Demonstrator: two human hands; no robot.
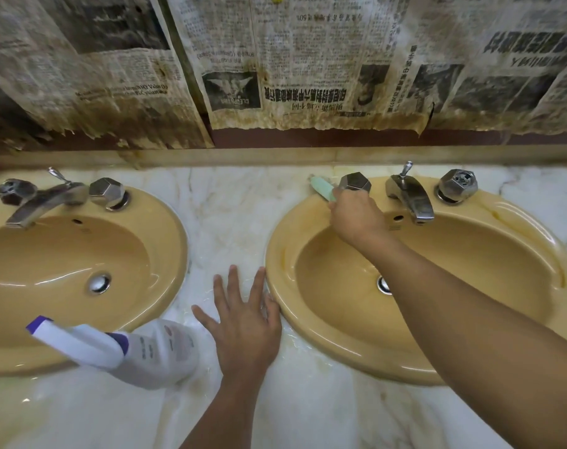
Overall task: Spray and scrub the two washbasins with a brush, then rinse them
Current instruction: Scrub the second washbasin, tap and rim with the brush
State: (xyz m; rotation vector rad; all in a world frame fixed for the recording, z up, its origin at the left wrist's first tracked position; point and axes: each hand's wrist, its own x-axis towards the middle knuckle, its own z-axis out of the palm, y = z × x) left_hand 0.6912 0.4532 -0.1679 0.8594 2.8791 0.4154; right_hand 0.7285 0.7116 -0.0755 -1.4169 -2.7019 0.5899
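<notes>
Two tan oval washbasins are set in a marble counter: the left basin (165,241) and the right basin (502,241). My right hand (356,218) reaches over the right basin's back rim and is shut on a pale green brush (322,188), whose head lies on the rim beside the left tap knob (355,182). My left hand (246,322) rests flat on the wet counter between the basins, fingers spread, its fingertips touching the right basin's rim. A white spray bottle (123,348) with purple trim stands at the front edge of the left basin, just left of that hand.
Each basin has a chrome faucet, the left faucet (45,202) and the right faucet (411,196), flanked by faceted knobs, and a metal drain (99,282). Stained newspaper (308,76) covers the wall behind. The marble counter (230,202) is wet between the basins.
</notes>
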